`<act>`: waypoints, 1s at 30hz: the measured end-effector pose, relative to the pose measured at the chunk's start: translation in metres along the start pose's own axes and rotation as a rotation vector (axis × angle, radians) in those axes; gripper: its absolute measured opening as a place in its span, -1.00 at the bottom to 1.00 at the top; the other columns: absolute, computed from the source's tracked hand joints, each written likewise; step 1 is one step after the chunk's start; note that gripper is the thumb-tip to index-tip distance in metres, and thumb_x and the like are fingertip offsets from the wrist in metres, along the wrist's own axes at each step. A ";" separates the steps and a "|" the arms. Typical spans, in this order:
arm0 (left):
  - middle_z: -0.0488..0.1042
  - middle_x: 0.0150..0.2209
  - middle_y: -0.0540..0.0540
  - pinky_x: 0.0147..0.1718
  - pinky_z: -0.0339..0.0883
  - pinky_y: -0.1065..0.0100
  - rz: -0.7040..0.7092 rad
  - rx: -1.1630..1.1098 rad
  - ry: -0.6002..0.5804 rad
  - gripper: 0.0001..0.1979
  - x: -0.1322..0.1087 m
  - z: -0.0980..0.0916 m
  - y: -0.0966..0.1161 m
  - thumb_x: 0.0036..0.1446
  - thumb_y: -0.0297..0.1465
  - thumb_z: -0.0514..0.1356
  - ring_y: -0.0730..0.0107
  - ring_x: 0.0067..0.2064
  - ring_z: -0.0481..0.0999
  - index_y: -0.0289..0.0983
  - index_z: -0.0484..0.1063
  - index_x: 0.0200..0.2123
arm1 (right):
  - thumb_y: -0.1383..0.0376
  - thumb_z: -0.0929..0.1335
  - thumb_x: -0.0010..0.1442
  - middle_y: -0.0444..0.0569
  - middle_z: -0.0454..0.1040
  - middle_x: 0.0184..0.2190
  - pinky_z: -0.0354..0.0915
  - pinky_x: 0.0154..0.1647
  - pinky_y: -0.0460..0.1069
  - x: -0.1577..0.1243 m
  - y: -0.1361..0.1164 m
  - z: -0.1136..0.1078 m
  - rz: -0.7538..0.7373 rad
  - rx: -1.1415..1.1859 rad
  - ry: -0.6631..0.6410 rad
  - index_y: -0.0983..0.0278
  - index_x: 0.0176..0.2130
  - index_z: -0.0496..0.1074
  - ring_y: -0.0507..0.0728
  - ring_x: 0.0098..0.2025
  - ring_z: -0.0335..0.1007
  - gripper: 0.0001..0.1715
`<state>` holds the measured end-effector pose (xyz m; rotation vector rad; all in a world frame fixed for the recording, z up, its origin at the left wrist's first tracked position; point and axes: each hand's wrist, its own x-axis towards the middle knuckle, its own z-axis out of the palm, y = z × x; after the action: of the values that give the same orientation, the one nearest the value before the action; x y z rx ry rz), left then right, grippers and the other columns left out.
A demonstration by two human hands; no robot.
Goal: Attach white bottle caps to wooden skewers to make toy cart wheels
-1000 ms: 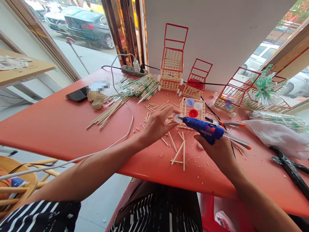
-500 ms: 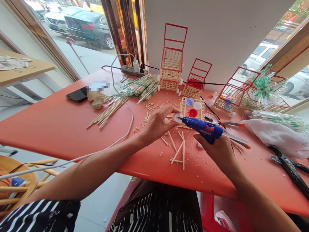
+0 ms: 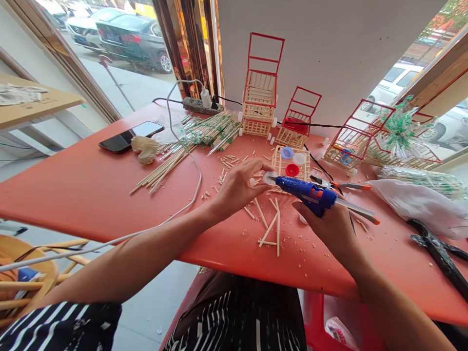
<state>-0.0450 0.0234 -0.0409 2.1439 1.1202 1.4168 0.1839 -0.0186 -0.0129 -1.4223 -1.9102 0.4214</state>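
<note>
Because the left hand [image 3: 237, 185] pinches a white cap [image 3: 269, 174] between thumb and fingertips, right at the nozzle [image 3: 273, 179] of the gun [image 3: 303, 189], a slight slip could put hot glue on skin (those fingertips sit very near it). The right hand [image 3: 333, 229] is closed round the gun's grip; too hard a squeeze would probably flood the cap, though I cannot tell how far the trigger is pressed. Just beyond, the basket [image 3: 279, 161] carries three caps [image 3: 292, 170], and a stray drip might stick them to its bars. Nearer the person, loose sticks [image 3: 278, 239] lie crossed on the bench [image 3: 219, 243], where glue could bond them. A careless sweep rightward might knock the pliers [image 3: 351, 186].
</note>
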 end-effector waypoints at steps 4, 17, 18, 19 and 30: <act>0.63 -0.14 -0.06 -0.06 0.39 0.32 -0.013 -0.003 -0.004 -0.80 -0.001 0.000 0.000 0.13 -0.46 0.38 0.25 -0.09 0.60 -0.26 0.53 -0.15 | 0.05 0.43 0.15 -0.07 0.58 -0.46 0.44 -0.41 0.11 0.000 0.002 0.001 0.015 -0.013 0.011 0.19 -0.24 0.61 0.23 -0.43 0.52 -0.70; 0.64 -0.15 -0.05 -0.07 0.39 0.34 -0.004 0.009 -0.007 -0.80 0.000 0.000 0.003 0.13 -0.49 0.38 0.29 -0.09 0.61 -0.28 0.53 -0.15 | 0.01 0.43 0.16 -0.04 0.55 -0.44 0.43 -0.38 0.13 -0.001 -0.001 0.000 0.037 -0.012 0.012 0.23 -0.25 0.58 0.25 -0.41 0.51 -0.65; 0.64 -0.16 -0.05 -0.07 0.39 0.35 -0.001 0.013 -0.001 -0.80 0.000 0.000 0.004 0.12 -0.51 0.38 0.29 -0.09 0.61 -0.29 0.53 -0.16 | 0.01 0.43 0.15 -0.03 0.55 -0.44 0.42 -0.40 0.12 -0.001 0.000 0.000 0.040 -0.016 0.014 0.23 -0.27 0.58 0.24 -0.42 0.49 -0.65; 0.64 -0.16 -0.05 -0.06 0.39 0.35 0.000 0.016 0.004 -0.79 0.000 0.000 0.004 0.12 -0.52 0.38 0.30 -0.09 0.61 -0.29 0.53 -0.16 | 0.01 0.43 0.15 -0.03 0.55 -0.45 0.42 -0.41 0.12 -0.001 0.000 -0.001 0.043 -0.020 0.014 0.23 -0.28 0.57 0.24 -0.43 0.48 -0.65; 0.63 -0.16 -0.04 -0.07 0.39 0.34 -0.002 0.014 -0.004 -0.79 0.000 0.000 0.004 0.11 -0.53 0.38 0.30 -0.09 0.61 -0.28 0.53 -0.16 | 0.04 0.44 0.18 -0.08 0.51 -0.50 0.36 -0.52 0.08 -0.003 0.003 -0.002 0.008 -0.031 -0.001 0.20 -0.31 0.54 0.20 -0.49 0.44 -0.71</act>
<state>-0.0433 0.0203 -0.0382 2.1539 1.1341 1.4071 0.1874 -0.0203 -0.0143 -1.4504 -1.9202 0.3974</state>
